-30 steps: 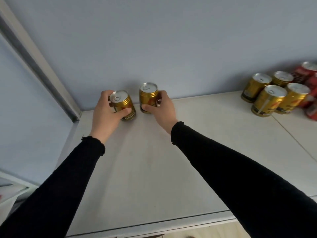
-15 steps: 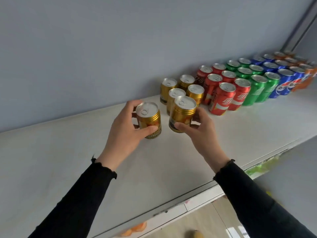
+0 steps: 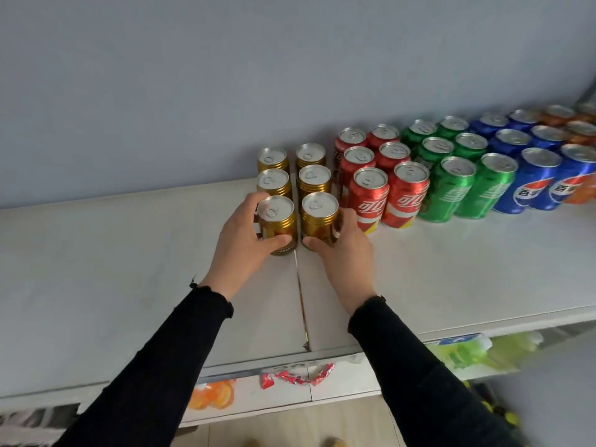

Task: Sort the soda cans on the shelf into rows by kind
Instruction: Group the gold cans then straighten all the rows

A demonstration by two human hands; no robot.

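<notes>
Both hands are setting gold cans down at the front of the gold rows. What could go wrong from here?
The right hand sits close against the front red can, so pulling back could knock it. The left gold can stands beside the shelf seam, where it might rock on release by the left hand.

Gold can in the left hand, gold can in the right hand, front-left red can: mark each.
Left-hand gold can (image 3: 280,228): head view, side wall.
Right-hand gold can (image 3: 319,204): head view, lid.
Front-left red can (image 3: 369,201): head view, label.
</notes>
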